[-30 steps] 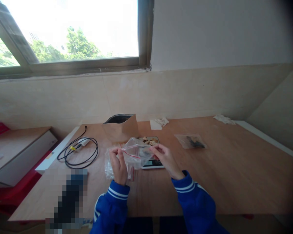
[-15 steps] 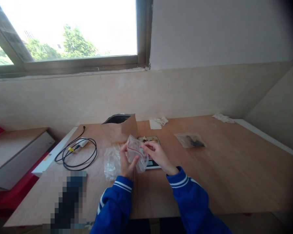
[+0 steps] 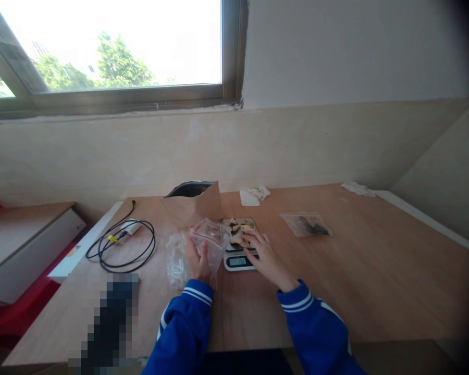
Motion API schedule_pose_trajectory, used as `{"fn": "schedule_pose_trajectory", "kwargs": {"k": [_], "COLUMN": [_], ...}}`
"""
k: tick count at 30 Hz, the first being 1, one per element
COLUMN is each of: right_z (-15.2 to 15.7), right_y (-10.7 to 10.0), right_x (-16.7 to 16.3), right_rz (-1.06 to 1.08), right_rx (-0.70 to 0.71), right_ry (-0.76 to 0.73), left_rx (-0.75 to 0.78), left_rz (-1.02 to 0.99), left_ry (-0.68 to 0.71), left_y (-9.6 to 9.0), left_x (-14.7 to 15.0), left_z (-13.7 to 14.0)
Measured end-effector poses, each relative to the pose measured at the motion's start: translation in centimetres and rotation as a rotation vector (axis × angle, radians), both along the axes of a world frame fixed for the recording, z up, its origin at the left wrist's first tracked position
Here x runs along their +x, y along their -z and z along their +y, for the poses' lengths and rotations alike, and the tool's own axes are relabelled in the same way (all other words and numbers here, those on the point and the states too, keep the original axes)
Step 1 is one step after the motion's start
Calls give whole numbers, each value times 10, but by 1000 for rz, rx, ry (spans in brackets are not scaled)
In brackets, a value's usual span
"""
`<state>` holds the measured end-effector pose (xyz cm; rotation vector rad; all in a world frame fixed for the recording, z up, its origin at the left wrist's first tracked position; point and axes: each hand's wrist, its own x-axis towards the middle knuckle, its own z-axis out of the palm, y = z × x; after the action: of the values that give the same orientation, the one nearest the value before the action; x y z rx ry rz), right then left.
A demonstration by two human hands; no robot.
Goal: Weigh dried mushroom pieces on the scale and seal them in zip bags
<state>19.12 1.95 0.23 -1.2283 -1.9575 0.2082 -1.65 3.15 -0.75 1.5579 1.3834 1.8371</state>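
Note:
My left hand is closed on a clear zip bag with a red seal line, its mouth apart. The bag leans toward a small white digital scale, whose display is lit. Several curled, pale-brown dried pieces, perhaps dried mushroom, lie on the scale's platform. Over the right side of the platform reaches my right hand, fingers spread, with fingertips at the pieces. Whether they touch one is hard to tell. Crumpled clear plastic bags lie just left of my left hand.
Behind the scale stands an open brown paper bag. A zip bag with dark contents lies to the right. A coiled black cable with a white adapter is at left, near a blurred dark object. Crumpled tissue lies at the back.
My right hand has let go of the zip bag and moved right onto the scale's platform, its fingers spreading. My left hand has drawn the bag slightly left, uncovering the scale's display and the pieces.

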Motion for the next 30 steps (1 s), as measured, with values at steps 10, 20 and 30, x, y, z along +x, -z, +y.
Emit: {"fn": "schedule_pose_trajectory", "kwargs": {"k": [10,20,30], "right_z": [10,8,4], "right_y": [12,-16,-107], "right_x": [-11,-8,-21], "right_rz": [-107,70,321], "right_rx": [41,43,28], "right_ry": [10,29,-112], "left_rx": [-32,-34,-1], "left_rz": [29,146,149], "left_ry": [-57,-59,19], "left_y": [3,7,6], "left_x": [-3,-7,-7], "left_z": [2,5,8]}}
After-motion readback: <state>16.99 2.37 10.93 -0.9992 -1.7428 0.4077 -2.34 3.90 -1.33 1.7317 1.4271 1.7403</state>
